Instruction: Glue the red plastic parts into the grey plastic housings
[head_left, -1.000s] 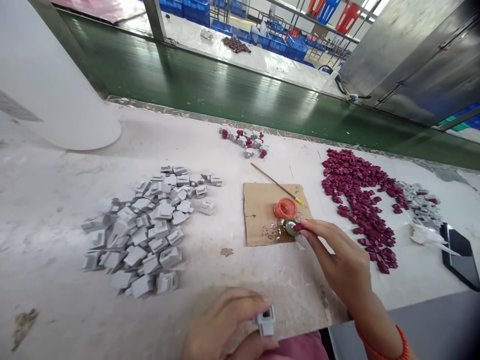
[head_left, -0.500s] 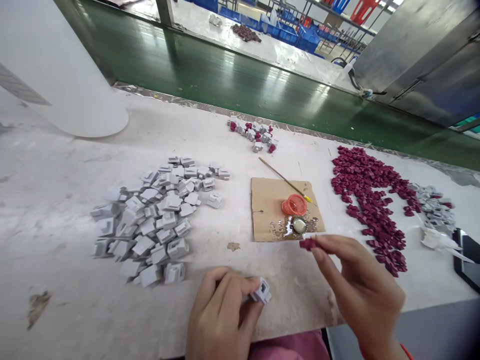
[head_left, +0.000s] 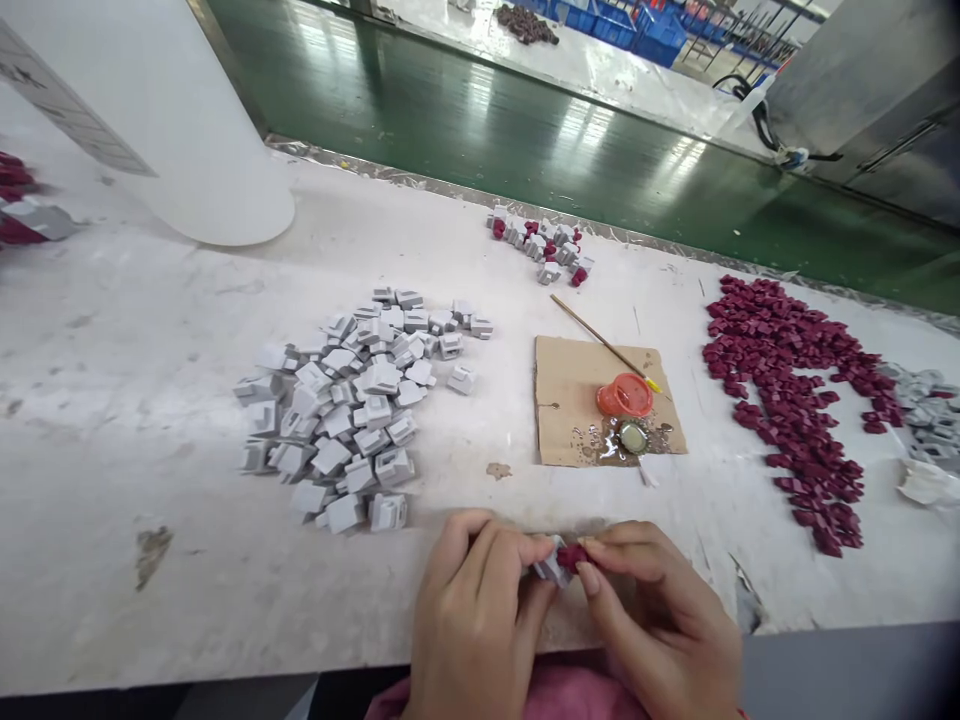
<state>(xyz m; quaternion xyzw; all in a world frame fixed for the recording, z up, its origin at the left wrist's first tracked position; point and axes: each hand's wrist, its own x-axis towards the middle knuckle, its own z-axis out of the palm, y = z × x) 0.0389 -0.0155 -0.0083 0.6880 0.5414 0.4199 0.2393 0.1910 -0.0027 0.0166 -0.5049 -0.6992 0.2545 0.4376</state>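
Between the fingers of my left hand [head_left: 480,600] is a small grey plastic part [head_left: 552,566]. My right hand [head_left: 660,610] pinches a small maroon part [head_left: 573,556], which touches the grey one at its right side; how deep it sits in it I cannot tell. Both hands are close together near the table's front edge. Left of them lies a heap of loose grey parts [head_left: 352,400]. To the right spreads a pile of maroon parts [head_left: 795,370]. Several joined grey-and-maroon pieces [head_left: 544,246] lie at the back.
Ahead of my hands, a cardboard piece [head_left: 562,400] carries a red cup [head_left: 628,396], a wet bottle cap [head_left: 632,437] and the end of a thin brush [head_left: 600,338]. A white cylinder [head_left: 202,150] stands at the left. Beyond the table runs a green conveyor belt [head_left: 420,110].
My right hand has come down and left from beside the cardboard, bringing the maroon part against the grey part in my left hand. The view has shifted slightly.
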